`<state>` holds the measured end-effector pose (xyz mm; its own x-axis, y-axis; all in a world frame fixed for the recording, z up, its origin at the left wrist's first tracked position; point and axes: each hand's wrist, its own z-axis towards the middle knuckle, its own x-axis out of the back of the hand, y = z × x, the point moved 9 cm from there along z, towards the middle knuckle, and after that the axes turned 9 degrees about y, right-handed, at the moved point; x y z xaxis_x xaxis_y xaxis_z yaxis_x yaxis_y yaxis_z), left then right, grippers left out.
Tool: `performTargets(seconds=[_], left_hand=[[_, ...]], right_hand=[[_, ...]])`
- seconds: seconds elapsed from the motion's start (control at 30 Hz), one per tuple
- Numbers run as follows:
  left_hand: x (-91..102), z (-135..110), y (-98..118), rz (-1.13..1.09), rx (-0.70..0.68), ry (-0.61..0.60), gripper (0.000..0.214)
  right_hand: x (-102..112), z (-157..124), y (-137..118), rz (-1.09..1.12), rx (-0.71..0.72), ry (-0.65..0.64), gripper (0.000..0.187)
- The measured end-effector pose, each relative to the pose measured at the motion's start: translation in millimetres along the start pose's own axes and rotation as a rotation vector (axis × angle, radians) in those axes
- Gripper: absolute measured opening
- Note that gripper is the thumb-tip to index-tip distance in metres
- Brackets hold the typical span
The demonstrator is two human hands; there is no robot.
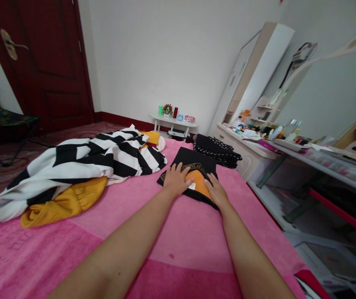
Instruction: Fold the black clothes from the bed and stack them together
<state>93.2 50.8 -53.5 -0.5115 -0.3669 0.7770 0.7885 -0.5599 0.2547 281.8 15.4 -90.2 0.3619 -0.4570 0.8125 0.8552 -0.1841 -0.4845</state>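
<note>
A folded black garment (pixel 193 155) with gold trim and an orange inside lies on the pink bedspread (pixel 190 232). My left hand (pixel 175 180) rests flat on its left side, fingers spread over the gold trim. On the right side, my right hand (pixel 217 191) lies with its fingers stretched out along the edge. A small white label shows between the hands on the orange part. Just behind the garment sits a folded black cloth with white dots (pixel 217 150). To the left is a loose heap of black-and-white striped clothing (pixel 103 155), with a mustard-yellow garment (pixel 69 201) beneath it.
A cluttered white dressing table (pixel 243 139) with a large mirror stands along the right side of the bed. At the far end is a low white table (pixel 173 120) with small ornaments. A dark red door (pixel 41 62) and a camouflage folding chair (pixel 5 118) are at the left.
</note>
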Motion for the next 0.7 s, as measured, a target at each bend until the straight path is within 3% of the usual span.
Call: performTargets(seconds=[0.2, 0.37, 0.43, 0.53, 0.7], left_hand=[[5.9, 3.7, -1.7, -0.049, 0.012, 0.032, 0.051], [21.9, 10.0, -31.3, -0.015, 0.222, 0.078, 0.047], [24.9, 10.4, -45.7, 0.057, 0.323, 0.037, 0.050], [21.9, 9.5, -61.4, 0.089, 0.432, -0.077, 0.064], [15.4, 8.8, -75.6, 0.047, 0.526, -0.187, 0.072]], right_hand=[[6.3, -0.8, -2.0, 0.115, 0.025, 0.064, 0.059], [30.9, -4.7, 1.6, 0.127, -0.030, 0.261, 0.061], [39.6, -7.8, 6.9, 0.031, -0.116, 0.310, 0.064], [42.2, -11.5, 11.4, -0.090, -0.222, 0.260, 0.074], [40.6, -9.5, 8.3, -0.133, -0.223, 0.208, 0.075]])
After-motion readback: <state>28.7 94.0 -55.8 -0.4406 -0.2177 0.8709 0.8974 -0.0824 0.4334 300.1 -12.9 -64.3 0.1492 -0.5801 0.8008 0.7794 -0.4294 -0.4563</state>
